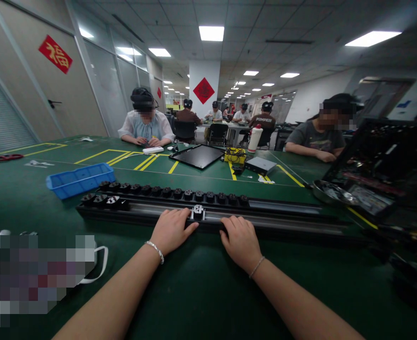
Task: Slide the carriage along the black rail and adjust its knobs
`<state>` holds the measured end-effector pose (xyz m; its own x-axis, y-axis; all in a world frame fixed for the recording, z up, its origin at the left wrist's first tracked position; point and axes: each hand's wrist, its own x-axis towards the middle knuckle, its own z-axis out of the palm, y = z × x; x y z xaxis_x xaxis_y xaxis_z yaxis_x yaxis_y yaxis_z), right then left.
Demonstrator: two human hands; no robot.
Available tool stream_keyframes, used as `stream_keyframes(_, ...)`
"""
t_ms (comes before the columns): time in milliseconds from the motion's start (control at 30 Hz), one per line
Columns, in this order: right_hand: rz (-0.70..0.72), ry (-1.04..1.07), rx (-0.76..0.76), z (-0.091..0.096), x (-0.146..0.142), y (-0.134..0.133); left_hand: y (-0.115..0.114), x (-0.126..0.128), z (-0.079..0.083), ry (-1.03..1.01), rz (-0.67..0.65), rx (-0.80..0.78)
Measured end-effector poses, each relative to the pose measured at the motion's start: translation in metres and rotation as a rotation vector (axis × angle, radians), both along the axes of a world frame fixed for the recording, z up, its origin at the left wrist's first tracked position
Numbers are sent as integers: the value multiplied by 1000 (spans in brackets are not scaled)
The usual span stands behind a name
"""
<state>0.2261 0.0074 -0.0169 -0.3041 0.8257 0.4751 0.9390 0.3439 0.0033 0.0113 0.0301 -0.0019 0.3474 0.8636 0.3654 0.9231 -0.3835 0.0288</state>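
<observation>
A long black rail (pixel 286 225) with a metal-lined channel lies across the table in front of me. My left hand (pixel 171 231) grips its near edge, thumb along the front side and fingers over the top. To the right, my right hand (pixel 242 240) has its fingers bent over the same edge. Between the hands, a small block with a silver frame and dark centre (pixel 197 212) sits in the channel, close to my left fingertips. Several black socket-like pieces (pixel 100 200) stand at the rail's left end. Behind it, a second rail (pixel 282 206) carries a row of similar pieces.
A blue bin (pixel 81 179) stands at the left rear, with red-handled pliers (pixel 8 157) farther left. Beyond the rails lie a flat black panel (pixel 197 156), a yellow box with cables (pixel 235 156) and a grey device (pixel 260 165). A metal bowl (pixel 331 193) is at right. Co-workers sit opposite.
</observation>
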Motion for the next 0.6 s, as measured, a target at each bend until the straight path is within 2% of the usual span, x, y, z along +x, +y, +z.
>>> stream_keyframes(600,-7,-27,9,0,-1,1,1,-1,-2,16,-12,3)
